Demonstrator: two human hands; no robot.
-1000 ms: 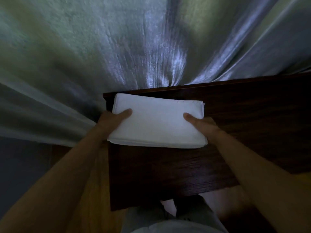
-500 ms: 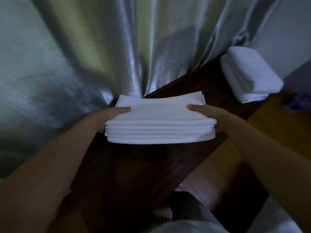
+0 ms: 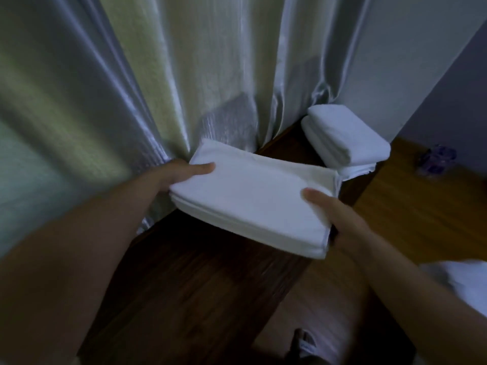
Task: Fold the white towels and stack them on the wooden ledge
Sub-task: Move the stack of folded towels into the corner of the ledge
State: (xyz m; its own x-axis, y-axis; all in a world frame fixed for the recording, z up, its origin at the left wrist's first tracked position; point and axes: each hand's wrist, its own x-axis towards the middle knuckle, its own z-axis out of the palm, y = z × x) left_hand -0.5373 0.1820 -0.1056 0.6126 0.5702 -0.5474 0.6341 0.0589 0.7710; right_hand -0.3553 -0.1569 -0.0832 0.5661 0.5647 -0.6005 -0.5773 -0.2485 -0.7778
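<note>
I hold a folded white towel [image 3: 253, 196] above the dark wooden ledge [image 3: 200, 280], in the middle of the head view. My left hand [image 3: 171, 175] grips its left end with the thumb on top. My right hand [image 3: 334, 217] grips its right end the same way, fingers hidden underneath. A stack of folded white towels [image 3: 345, 138] lies at the far end of the ledge, just beyond the held towel.
A shiny pale curtain [image 3: 158, 75] hangs along the ledge's left side, touching it. A lighter wooden floor [image 3: 421, 206] lies to the right with a small purple object [image 3: 437, 159] on it. White fabric [image 3: 463, 285] shows at the right edge.
The view has swung to the right along the ledge. The held towel has moved toward the stack at the far end, which is now closer. Both hands keep their grip.
</note>
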